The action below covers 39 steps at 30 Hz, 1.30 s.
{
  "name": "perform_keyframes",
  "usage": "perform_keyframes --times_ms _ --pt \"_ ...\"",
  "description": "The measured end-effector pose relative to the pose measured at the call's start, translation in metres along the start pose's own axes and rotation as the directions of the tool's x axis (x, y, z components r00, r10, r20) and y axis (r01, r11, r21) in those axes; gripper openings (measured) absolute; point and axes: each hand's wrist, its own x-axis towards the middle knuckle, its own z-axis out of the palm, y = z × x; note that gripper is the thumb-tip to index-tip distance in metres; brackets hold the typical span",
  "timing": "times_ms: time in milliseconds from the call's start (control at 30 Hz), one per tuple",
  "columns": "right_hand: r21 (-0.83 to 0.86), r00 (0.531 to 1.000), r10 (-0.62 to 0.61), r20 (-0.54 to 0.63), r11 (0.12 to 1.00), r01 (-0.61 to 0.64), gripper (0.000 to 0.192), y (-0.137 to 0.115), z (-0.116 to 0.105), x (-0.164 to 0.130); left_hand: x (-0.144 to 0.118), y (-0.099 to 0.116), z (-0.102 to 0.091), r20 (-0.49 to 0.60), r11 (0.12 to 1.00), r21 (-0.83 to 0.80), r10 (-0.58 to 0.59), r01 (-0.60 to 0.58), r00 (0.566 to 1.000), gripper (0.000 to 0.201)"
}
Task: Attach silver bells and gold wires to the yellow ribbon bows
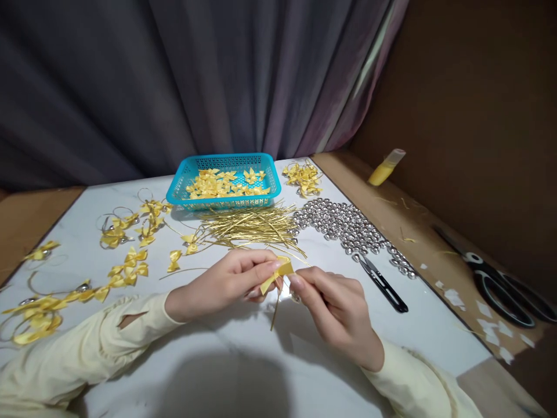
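Observation:
My left hand and my right hand meet over the white tabletop and both pinch a small yellow ribbon bow. A thin gold wire tie hangs down from the bow between my fingers. Just behind my hands lies a heap of gold wire ties. A pile of small silver bells spreads to the right of it.
A turquoise basket of yellow bows stands at the back. Finished bows with wire and bells lie scattered at the left, more beside the basket. Black thread snips, large scissors and a yellow glue bottle lie right.

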Motion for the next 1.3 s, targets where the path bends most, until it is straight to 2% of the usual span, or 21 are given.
perform_keyframes --times_ms 200,767,867,933,1067,1300 --pt "-0.021 0.999 0.006 -0.036 1.0 -0.007 0.02 -0.0007 0.0031 -0.0028 0.0015 -0.0069 0.0037 -0.008 0.996 -0.088 0.012 -0.013 1.0 0.033" --pt "-0.041 0.998 0.007 -0.07 0.999 -0.01 0.019 0.0019 0.0068 -0.0054 0.0016 -0.0096 0.0071 -0.036 0.996 -0.08 0.042 -0.044 0.998 0.032" --pt "-0.023 0.998 -0.001 -0.07 1.0 0.0 0.018 0.0022 0.0063 -0.0042 0.0014 -0.0101 0.0071 -0.022 0.989 -0.145 0.02 -0.023 1.0 0.031" --pt "-0.011 0.997 -0.004 -0.077 1.0 0.003 0.018 0.0018 0.0062 -0.0032 0.0018 -0.0101 0.0075 0.021 0.962 -0.273 -0.016 0.021 1.0 0.029" --pt "-0.017 0.996 -0.024 -0.084 1.0 0.023 0.015 -0.0007 0.006 -0.0018 0.0033 -0.008 0.0091 0.076 0.849 -0.512 -0.104 0.128 0.992 0.025" --pt "0.032 0.999 -0.021 -0.034 0.999 0.022 0.013 -0.0054 0.0034 -0.0002 0.0042 -0.0095 0.0088 0.117 0.685 -0.7 -0.171 0.204 0.978 0.02"
